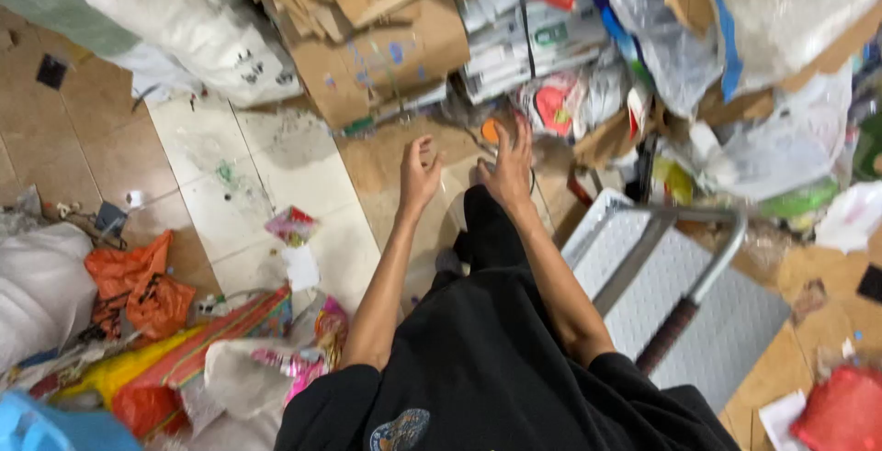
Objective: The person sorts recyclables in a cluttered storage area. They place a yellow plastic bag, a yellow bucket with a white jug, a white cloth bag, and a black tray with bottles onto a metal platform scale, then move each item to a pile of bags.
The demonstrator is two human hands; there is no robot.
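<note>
Head camera looks straight down past my black top [487, 368] onto a tiled floor [257, 166] crowded with scrap. At the far left I see a white sack [37, 286], and just beside it a crumpled orange plastic bag [142, 290] lying among loose wrappers. Below that sits a striped red and yellow bag [211, 336], with a pink wrapper [292, 224] and a white scrap of paper [301, 267] on the pale tiles nearer the middle. Higher up on the left, white sacks [193, 19] lean against a stack of flattened cardboard [377, 38].

My left hand [419, 174] reaches forward over the brown tiles, fingers spread and slightly curled, palm empty, touching nothing that I can make out. My right hand [508, 168] is just beside it, the two near each other but not joined; its fingers are splayed too and hang over what looks like a clear plastic container [459, 203] on the floor by my dark trouser leg. I cannot tell whether the fingertips touch it. An orange round lid [490, 129] shows just beyond the right fingertips.

Behind the hands lies a bundle of white printed papers [524, 47], then a heap of clear plastic bags [781, 139]. To the right of my arm stands a grey platform trolley [735, 322] with a metal handle [698, 267] tilted across it. A red mesh bag [841, 410] is in the bottom right corner.
</note>
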